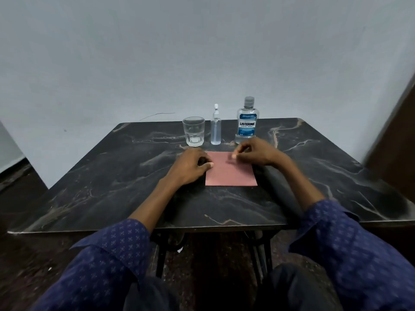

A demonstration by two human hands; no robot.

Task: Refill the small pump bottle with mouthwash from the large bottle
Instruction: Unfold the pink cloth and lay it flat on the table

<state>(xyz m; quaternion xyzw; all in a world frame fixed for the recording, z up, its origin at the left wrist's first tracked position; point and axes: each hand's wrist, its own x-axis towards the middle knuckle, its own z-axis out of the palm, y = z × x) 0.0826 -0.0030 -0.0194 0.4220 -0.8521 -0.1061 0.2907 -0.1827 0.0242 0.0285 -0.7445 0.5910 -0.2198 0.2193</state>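
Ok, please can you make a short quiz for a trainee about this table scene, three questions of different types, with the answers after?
1. True or false: the grey cap is already off the large clear mouthwash bottle with the blue label.
2. Multiple choice: what stands between the clear drinking glass and the large mouthwash bottle? A) a spoon B) the small clear pump bottle C) a funnel
3. Short answer: which thing on the dark marble-pattern table do the left hand and the right hand both touch?

Key
1. False: the cap is on.
2. B
3. The flat pink square sheet; neither hand is on a bottle.
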